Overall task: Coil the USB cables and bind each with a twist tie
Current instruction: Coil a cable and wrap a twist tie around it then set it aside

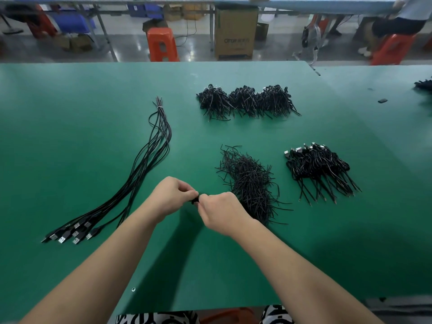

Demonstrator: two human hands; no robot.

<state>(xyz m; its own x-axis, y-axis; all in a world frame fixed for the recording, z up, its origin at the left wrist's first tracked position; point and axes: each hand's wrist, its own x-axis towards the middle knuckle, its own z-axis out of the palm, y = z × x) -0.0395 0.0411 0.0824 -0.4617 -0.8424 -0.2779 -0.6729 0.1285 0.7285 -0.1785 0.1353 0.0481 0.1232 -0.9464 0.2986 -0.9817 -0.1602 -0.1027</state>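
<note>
Your left hand (172, 192) and right hand (218, 212) pinched a small black cable bundle (194, 201) between them. The twist-tie pile (250, 183) lay at two o'clock.

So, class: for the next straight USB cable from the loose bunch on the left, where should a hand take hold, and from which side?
Take it at a plug end of the uncoiled cables. The plugs fan apart at the near left, so one can probably be pinched singly. The far ends are tied together. Come from the near side with the left hand, which is closest.
</note>
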